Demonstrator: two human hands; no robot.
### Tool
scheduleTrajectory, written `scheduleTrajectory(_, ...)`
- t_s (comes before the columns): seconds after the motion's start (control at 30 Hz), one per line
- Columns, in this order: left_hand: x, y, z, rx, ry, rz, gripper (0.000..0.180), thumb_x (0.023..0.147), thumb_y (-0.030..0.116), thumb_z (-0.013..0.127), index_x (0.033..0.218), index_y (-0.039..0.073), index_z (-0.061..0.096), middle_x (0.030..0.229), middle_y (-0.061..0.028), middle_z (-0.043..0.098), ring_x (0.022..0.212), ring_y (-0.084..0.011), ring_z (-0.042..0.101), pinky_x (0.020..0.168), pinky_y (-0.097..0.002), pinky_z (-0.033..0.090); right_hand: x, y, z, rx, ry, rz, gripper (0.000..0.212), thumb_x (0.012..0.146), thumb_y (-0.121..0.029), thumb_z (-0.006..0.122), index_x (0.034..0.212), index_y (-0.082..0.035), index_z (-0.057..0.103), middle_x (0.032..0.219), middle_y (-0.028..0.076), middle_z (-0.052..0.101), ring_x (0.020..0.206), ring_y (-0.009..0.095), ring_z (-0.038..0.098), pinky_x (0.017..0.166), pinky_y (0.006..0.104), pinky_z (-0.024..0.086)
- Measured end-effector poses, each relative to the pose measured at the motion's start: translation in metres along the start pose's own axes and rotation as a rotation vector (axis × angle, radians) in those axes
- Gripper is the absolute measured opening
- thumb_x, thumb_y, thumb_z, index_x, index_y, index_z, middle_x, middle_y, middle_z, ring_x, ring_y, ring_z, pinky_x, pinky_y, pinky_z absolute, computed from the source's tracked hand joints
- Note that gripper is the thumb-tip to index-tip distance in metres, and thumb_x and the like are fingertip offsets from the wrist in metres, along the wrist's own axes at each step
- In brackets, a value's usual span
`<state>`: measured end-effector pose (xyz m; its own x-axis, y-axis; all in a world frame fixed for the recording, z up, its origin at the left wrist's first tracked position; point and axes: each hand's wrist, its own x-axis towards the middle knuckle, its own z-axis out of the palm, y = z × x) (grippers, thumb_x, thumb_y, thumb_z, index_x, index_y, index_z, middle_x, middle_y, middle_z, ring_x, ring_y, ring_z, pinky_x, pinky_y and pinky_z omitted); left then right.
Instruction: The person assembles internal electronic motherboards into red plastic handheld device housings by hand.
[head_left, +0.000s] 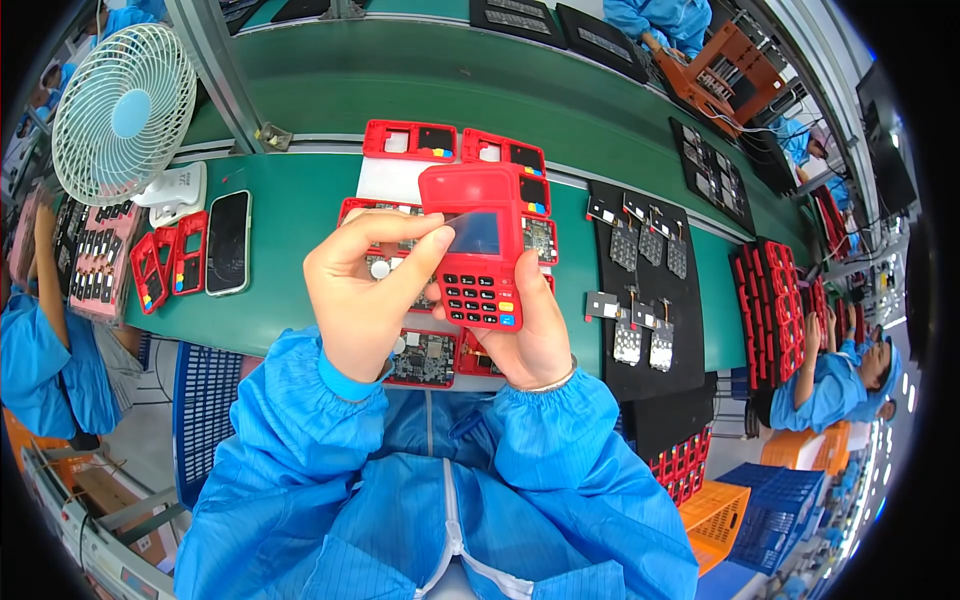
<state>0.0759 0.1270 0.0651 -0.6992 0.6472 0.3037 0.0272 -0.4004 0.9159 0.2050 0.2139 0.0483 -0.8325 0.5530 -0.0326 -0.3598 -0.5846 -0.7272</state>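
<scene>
A red card payment terminal (pixel 471 292) with a black keypad and a small dark screen (pixel 478 234) faces up in front of me. My right hand (pixel 535 340) grips it from below and along its right side, thumb on the edge. At the screen's upper left, my left hand (pixel 375 275) pinches a thin, see-through film (pixel 462 228) between thumb and index finger. The film slants over the screen, and its far edges are hard to make out. Beneath my hands lie several red housings (pixel 425 358) with circuit boards, partly hidden by my hands and the terminal.
Two red frames (pixel 190 252) and a phone (pixel 229 243) lie left, near a white fan (pixel 125 115). On the right, a black mat (pixel 650 335) holds keypad parts with attached boards. Red housings (pixel 775 310) stand stacked beyond it. A green conveyor (pixel 400 75) runs behind. Co-workers sit on both sides.
</scene>
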Motion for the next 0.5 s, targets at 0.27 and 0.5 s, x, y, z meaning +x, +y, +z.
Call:
scheduleTrajectory(0.27,0.002,-0.006,0.002,0.085,0.008,0.073,0.023,0.085,-0.005,0.073,0.107,0.0,0.068,0.104,-0.0072,0.059,0.07,-0.0097,0.063,0.049,-0.0212,0.055,0.0,0.001,0.002,-0.036,0.029,-0.046,0.049,0.104,-0.037,0.052,0.133,0.002,0.053,0.116,0.016,0.068,0.099,0.025,0.07,0.083,0.037,0.059)
scheduleTrajectory(0.5,0.01,-0.012,-0.014,-0.067,0.143,0.075,0.045,0.088,-0.01,0.061,0.13,0.003,0.05,0.113,-0.0047,0.051,0.081,-0.0052,0.051,0.076,-0.02,0.045,0.012,-0.013,0.004,-0.437,-0.061,-0.17,0.042,0.095,-0.021,0.069,0.128,0.005,0.059,0.119,0.015,0.068,0.102,0.023,0.068,0.087,0.0357,0.055)
